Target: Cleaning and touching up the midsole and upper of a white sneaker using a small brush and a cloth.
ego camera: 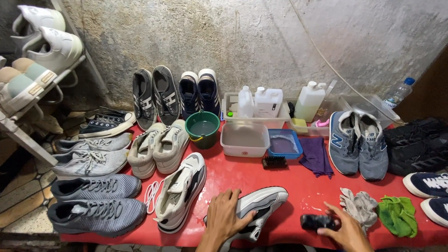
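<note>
The left hand (225,215) is lying flat on a white and black sneaker (254,208), fingers spread over its opening, pressing rather than clamped; the shoe is lying at the near edge of the red bench (289,184). The right hand (344,225) is closing its fingers around a small black object (313,222), perhaps a brush, resting on the bench just right of the sneaker. The two hands are sitting well apart. Left of the held shoe its mate (179,192) is lying with loose white laces (150,193) beside it. Right of the right hand a grey rag (358,205) and a green cloth (397,214) are lying crumpled. Further back a black brush (274,162), a purple cloth (316,156), a blue tray (284,143), a white tub (244,139) and a green bucket (202,128) are standing in a row, with white bottles (267,101) against the wall (261,42)
</note>
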